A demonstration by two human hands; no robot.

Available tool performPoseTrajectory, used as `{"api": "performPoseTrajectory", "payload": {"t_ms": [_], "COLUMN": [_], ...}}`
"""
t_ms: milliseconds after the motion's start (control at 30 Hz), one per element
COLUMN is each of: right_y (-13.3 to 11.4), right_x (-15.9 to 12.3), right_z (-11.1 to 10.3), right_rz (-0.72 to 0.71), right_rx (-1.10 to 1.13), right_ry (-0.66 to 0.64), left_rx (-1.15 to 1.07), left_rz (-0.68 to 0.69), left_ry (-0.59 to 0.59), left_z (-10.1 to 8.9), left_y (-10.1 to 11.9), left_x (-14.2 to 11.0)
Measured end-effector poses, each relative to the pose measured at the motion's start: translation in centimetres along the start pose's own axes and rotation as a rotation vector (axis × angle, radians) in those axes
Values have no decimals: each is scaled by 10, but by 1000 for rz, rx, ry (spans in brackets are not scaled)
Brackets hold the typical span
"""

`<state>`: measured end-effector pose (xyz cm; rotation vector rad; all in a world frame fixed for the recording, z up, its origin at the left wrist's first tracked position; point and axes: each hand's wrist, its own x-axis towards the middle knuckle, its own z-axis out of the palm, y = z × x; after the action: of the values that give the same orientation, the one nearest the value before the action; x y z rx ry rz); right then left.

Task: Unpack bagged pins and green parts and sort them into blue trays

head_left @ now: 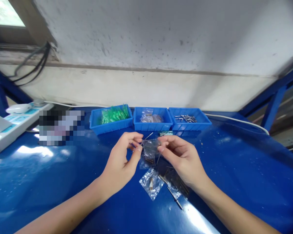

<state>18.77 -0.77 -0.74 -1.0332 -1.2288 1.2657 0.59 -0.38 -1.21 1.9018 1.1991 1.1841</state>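
Between my two hands hangs a small clear plastic bag [151, 148]. My right hand [182, 156] pinches its upper right corner between thumb and fingers. At the bag's upper left edge, the thumb and fingertips of my left hand [124, 156] are closed on it. Some brass-coloured pieces show at the lower part of the bag, though I cannot tell whether they lie inside it or behind. Below lies another clear bag [151, 184] with brass-coloured pins in it. A thin metal rivet [175, 199] rests to its right, and further bags are partly under my right hand.
Three blue bins stand along the wall: one with green packets [114, 113], one with clear bags [150, 117], one with metal rivets [188, 118]. A loose rivet [148, 136] lies before them. A white power strip [14, 126] and a pixelated object [61, 128] are at left.
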Motion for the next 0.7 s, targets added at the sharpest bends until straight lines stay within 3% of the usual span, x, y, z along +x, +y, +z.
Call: {"api": "performPoseTrajectory", "payload": {"t_ms": [67, 167, 267, 367, 467, 567, 700], "right_y": [-1, -3, -4, -4, -5, -6, -4], "right_x": [1, 1, -3, -9, -12, -9, 0], "right_z": [-4, -8, -6, 0, 1, -2, -5], "right_rz": [-102, -298, -501, -588, -529, -350, -48], "right_rx": [-102, -242, -426, -576, -631, -589, -313], "right_ry": [15, -11, -37, -82, -95, -106, -207], "left_rx": [-67, -185, -369, -452, -388, -221, 28], "left_rz": [-156, -236, -309, -371, -325, -211, 99], "left_ry": [-155, -349, -344, -311, -246, -144, -92], "left_z": [-3, -4, -3, -1, -2, -4, -4], "left_y": [1, 4, 8, 11, 12, 10, 8], "left_x": [1, 3, 4, 5, 5, 3, -1]}}
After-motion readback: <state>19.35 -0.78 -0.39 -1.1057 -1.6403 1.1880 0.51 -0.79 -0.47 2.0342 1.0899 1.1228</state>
